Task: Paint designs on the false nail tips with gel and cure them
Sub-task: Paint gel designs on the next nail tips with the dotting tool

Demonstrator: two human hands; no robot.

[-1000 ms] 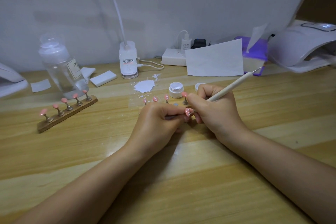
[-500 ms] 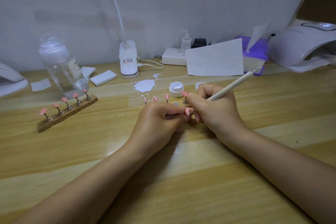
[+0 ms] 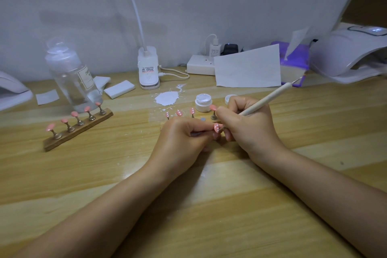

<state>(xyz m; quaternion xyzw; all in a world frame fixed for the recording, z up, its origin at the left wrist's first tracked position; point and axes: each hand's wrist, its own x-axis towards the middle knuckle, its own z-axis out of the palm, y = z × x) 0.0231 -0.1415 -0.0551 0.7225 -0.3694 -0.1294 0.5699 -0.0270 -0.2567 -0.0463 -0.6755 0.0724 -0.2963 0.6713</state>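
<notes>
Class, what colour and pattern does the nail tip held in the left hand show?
Pink with white dots, seen in the head view: nail tip.

gel jar [image 3: 203,102] behind hands, near table [image 3: 209,205] bare

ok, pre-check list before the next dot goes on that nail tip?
1. Left hand pinches the stand of the pink nail tip: ok.
2. Right hand grips the dotting pen: ok.
3. Pen point at the tip: ok.
4. Gel load on the pen point: cannot tell.
5. White gel jar open, behind the hands: ok.
6. Curing lamp at far right, opening unblocked: ok.
</notes>
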